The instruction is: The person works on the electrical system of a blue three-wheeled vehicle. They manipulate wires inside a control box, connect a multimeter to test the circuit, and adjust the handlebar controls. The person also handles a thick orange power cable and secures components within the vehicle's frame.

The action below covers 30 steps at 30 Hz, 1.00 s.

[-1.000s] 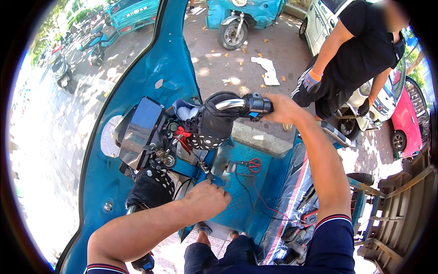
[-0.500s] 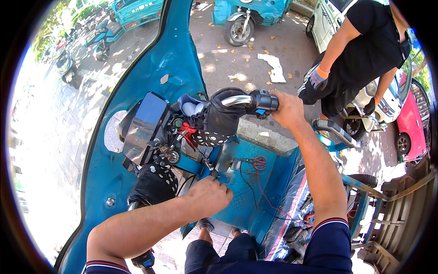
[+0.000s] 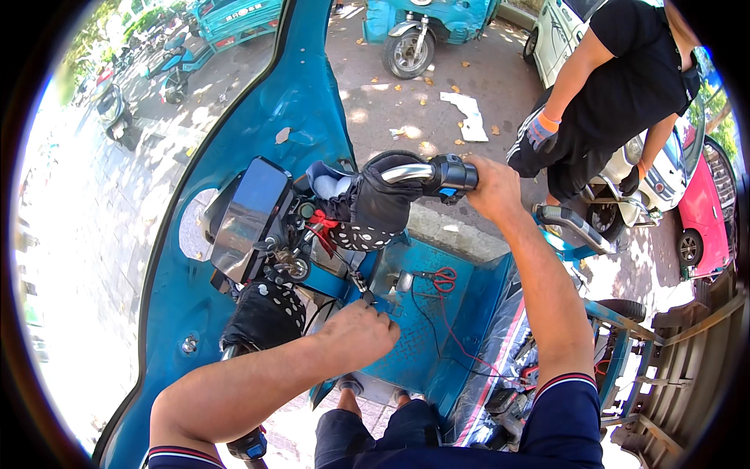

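Observation:
My right hand (image 3: 494,187) is wrapped around the right handlebar grip of a blue three-wheeler, beside the black switch housing (image 3: 450,177). Lower and to the left, my left hand (image 3: 361,334) is closed in a fist over the footwell, at the end of a bundle of wires (image 3: 358,280) coming from the steering column. Its fingertips are turned away, so what they hold is hidden. A dark display (image 3: 248,220) sits on the blue front panel (image 3: 173,313). Black padded handlebar muffs (image 3: 264,316) with white dots hang at both sides of the column.
Red-handled scissors (image 3: 444,279) lie on the blue footwell floor (image 3: 406,336), with red and black leads running toward the seat. At the right stands a person in black (image 3: 641,70) wearing gloves. Another blue three-wheeler (image 3: 410,47) and a red car (image 3: 703,203) are parked beyond.
Both my hands keep their places, with hardly any movement. The gloved person's near hand has shifted very slightly to the left.

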Each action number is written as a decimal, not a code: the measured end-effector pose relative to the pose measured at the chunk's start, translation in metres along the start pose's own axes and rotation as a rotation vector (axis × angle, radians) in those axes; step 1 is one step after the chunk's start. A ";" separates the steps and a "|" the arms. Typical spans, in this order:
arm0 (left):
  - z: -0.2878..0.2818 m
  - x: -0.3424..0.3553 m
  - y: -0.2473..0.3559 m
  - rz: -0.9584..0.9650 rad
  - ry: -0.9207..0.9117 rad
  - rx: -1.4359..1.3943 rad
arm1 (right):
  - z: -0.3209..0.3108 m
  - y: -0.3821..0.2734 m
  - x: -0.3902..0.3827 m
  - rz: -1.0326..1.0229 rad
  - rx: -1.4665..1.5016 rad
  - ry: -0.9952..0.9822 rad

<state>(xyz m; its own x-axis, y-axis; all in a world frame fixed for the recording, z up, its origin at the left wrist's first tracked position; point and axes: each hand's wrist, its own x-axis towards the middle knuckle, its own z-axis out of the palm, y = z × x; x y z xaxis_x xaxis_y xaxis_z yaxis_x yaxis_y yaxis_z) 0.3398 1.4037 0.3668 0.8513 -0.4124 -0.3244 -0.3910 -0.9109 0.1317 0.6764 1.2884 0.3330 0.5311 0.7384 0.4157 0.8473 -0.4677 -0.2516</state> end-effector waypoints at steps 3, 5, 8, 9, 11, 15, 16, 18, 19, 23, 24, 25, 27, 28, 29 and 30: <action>-0.001 -0.003 0.001 -0.005 0.091 -0.005 | -0.001 -0.004 0.003 0.034 0.022 -0.048; -0.001 -0.002 0.003 -0.001 0.089 -0.033 | -0.011 -0.003 0.008 0.063 -0.024 -0.181; 0.003 -0.014 0.002 -0.038 0.003 -0.073 | -0.024 -0.014 0.020 0.035 0.204 -0.420; 0.004 -0.017 0.002 -0.034 -0.027 -0.089 | -0.030 -0.015 0.018 -0.017 0.232 -0.413; 0.002 -0.012 0.001 -0.020 0.010 -0.057 | -0.042 -0.023 0.019 0.079 0.315 -0.478; -0.003 0.001 -0.002 0.019 0.010 -0.041 | -0.041 -0.008 0.006 0.118 0.356 -0.357; -0.006 0.005 0.000 -0.023 -0.028 -0.072 | -0.040 0.011 0.002 0.080 0.362 -0.312; -0.009 -0.002 0.001 -0.007 -0.098 -0.103 | -0.037 -0.023 0.015 0.232 0.239 -0.489; -0.009 -0.008 0.001 -0.008 -0.057 -0.130 | -0.033 -0.028 0.019 0.217 0.312 -0.492; -0.048 0.011 0.023 -0.044 -0.053 -0.120 | -0.041 -0.018 -0.006 0.101 -0.005 -0.217; -0.047 0.015 0.027 -0.036 -0.068 -0.111 | -0.047 -0.027 -0.035 0.125 0.017 -0.116; -0.043 0.012 0.028 -0.033 -0.087 -0.105 | -0.049 -0.044 -0.066 0.147 0.038 -0.016; -0.036 0.003 0.030 -0.046 -0.113 -0.109 | -0.079 -0.069 -0.144 0.028 0.200 0.220; -0.036 -0.004 0.029 -0.059 -0.127 -0.097 | -0.109 -0.071 -0.183 0.006 0.163 0.190; -0.037 -0.001 0.032 -0.038 -0.123 -0.097 | -0.159 -0.059 -0.226 0.035 0.012 0.206; -0.041 0.000 0.036 -0.040 -0.143 -0.074 | -0.212 -0.044 -0.273 0.320 -0.110 0.273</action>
<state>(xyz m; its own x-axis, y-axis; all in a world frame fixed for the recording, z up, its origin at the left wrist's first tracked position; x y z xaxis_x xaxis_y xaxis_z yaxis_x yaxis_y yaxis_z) 0.3401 1.3698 0.4103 0.8052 -0.3744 -0.4598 -0.3267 -0.9273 0.1828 0.4926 1.0046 0.4155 0.7325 0.3990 0.5516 0.6266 -0.7120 -0.3170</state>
